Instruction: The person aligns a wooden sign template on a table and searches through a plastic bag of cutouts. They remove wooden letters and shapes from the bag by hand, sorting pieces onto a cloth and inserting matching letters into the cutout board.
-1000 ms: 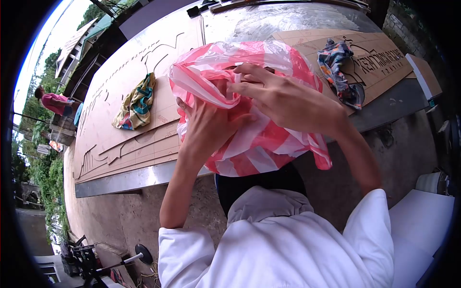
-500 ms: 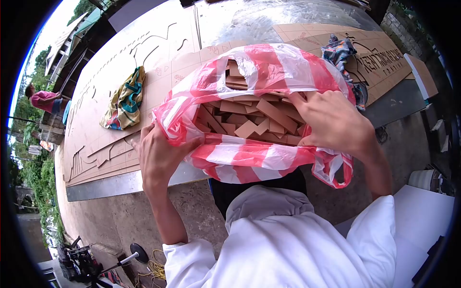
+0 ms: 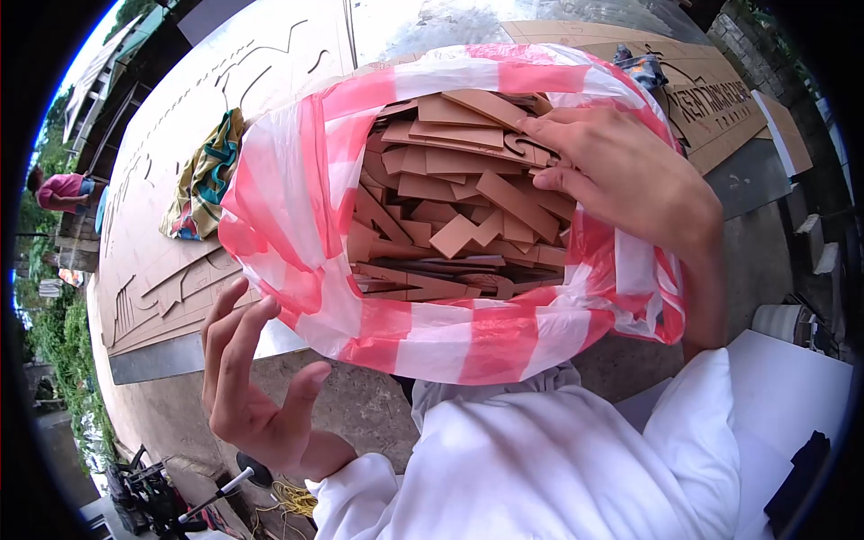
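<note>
A red-and-white striped plastic bag (image 3: 423, 337) gapes wide at the table's near edge, close to my body. Inside it lie several flat brown board pieces (image 3: 517, 205), loosely heaped. My left hand (image 3: 261, 387) is off the bag, just beside its lower left side, fingers apart and nothing in them. My right hand (image 3: 621, 171) reaches over the bag's right rim, with thumb and forefinger pinched at a small dark curved piece (image 3: 529, 149) at the top of the heap.
Cut brown sheets (image 3: 180, 288) cover the table's left side, with a yellow-and-teal cloth (image 3: 211, 175) on them. A lettered board (image 3: 711, 103) and another cloth (image 3: 641, 68) are at the right. A person in pink (image 3: 61, 191) stands far left. Yellow cord (image 3: 295, 498) lies below.
The bag has gone from bunched up to wide open, showing the brown pieces. My left hand has let go of it and moved down. My right hand has moved onto the pieces.
</note>
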A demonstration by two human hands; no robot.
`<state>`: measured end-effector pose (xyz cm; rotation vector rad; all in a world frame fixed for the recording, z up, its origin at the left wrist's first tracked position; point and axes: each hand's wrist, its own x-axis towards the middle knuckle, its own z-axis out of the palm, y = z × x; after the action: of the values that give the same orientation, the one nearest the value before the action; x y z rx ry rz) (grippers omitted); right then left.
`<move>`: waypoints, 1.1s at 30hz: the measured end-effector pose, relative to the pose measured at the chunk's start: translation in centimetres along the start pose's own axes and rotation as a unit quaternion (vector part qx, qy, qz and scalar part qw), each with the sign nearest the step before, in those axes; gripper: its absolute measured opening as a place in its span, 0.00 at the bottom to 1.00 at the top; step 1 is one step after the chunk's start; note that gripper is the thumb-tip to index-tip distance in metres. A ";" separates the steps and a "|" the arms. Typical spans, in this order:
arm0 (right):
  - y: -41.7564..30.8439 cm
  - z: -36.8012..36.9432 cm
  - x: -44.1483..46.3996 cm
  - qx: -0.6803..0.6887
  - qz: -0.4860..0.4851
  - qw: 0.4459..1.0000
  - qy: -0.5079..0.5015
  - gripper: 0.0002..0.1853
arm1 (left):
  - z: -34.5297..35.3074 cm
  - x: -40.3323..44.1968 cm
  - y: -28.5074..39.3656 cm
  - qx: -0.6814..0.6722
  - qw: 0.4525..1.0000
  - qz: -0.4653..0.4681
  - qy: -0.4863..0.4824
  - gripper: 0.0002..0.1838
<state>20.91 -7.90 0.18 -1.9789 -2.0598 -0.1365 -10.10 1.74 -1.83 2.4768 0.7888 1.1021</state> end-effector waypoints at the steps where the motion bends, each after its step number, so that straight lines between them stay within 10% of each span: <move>1: 0.3 0.4 0.5 -0.005 0.071 0.989 -0.130 0.23 | -0.3 -0.9 0.0 -0.039 0.999 0.033 0.009 0.32; 4: 0.8 1.6 -0.3 -0.027 0.103 0.964 -0.244 0.20 | 0.2 -2.4 0.6 -0.082 0.992 0.084 0.040 0.30; 12: -0.5 2.0 -3.1 -0.040 0.098 0.993 0.058 0.17 | 1.8 -4.0 -2.3 -0.082 0.989 0.068 0.106 0.20; 17: -4.3 -3.6 1.7 0.180 0.234 0.954 0.048 0.10 | 4.3 -5.7 -9.5 -0.010 0.988 -0.042 0.146 0.21; 20: -2.3 -7.2 5.5 0.122 0.040 0.985 0.117 0.10 | 4.7 -6.4 -12.1 -0.019 0.983 -0.076 0.167 0.23; 25: -8.2 -0.1 21.9 0.265 -0.126 0.954 0.056 0.09 | 3.4 -6.0 -13.0 -0.050 0.984 -0.087 0.148 0.24; 33: -6.3 10.2 22.2 0.399 0.029 0.907 -0.132 0.09 | -4.9 5.9 -24.2 0.143 0.979 -0.141 -0.021 0.48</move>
<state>12.79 15.83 -2.88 -1.5659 -1.7560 0.8901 -19.16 24.88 -7.04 2.4954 1.3188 0.8836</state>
